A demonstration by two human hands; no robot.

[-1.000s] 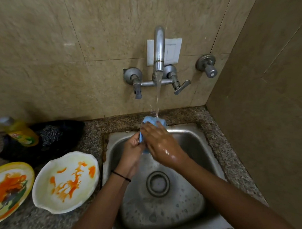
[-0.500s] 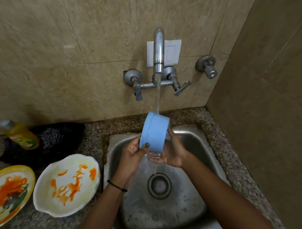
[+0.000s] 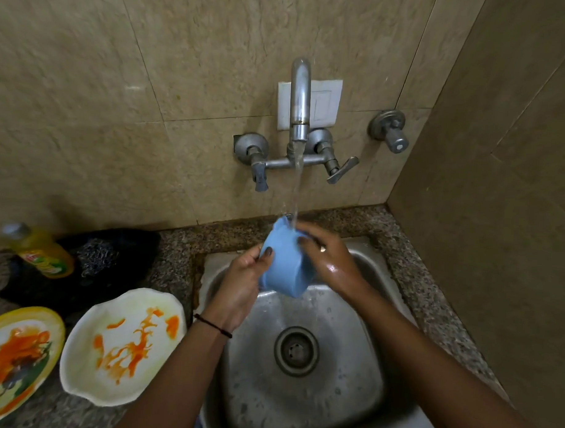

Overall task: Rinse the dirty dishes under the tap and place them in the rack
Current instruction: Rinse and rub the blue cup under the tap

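Head view: in the middle of the frame, above the steel sink (image 3: 364, 396), both hands hold a blue bowl (image 3: 284, 268) under the tap (image 3: 300, 96). The bowl is tilted on its side, its outer wall facing the camera and its base low and towards the right. A thin stream of water (image 3: 296, 188) falls from the spout and meets the bowl's top edge, between the two hands.

The left hand (image 3: 240, 286) grips the bowl from the left. Its thumb presses flat on the outer wall; its fingers curl round the far side and are mostly hidden. A dark band (image 3: 211, 325) circles that wrist. The right hand (image 3: 332, 262), wet and shiny, comes in from the right. Its fingers are bent over the bowl's upper right edge, the tips touching the blue wall; whether they reach inside cannot be told.

Below the hands, the round drain (image 3: 296, 351) sits in the sink's floor, with drops and suds scattered around it.

On the speckled stone counter (image 3: 177, 245) at lower left lie two dirty plates, just beside each other: a white plate (image 3: 123, 346) smeared with orange sauce, its edge at the sink's left rim, and a yellow-rimmed plate (image 3: 16, 361) with orange and dark leftovers, cut by the frame's left edge. Behind them, at centre left, a yellow soap bottle (image 3: 39, 253) and a steel scrubber (image 3: 97, 258) rest on something black (image 3: 133, 240).

On the tiled wall behind the tap are a white switch plate (image 3: 325, 103) and, to the right, a separate round valve (image 3: 390, 129).
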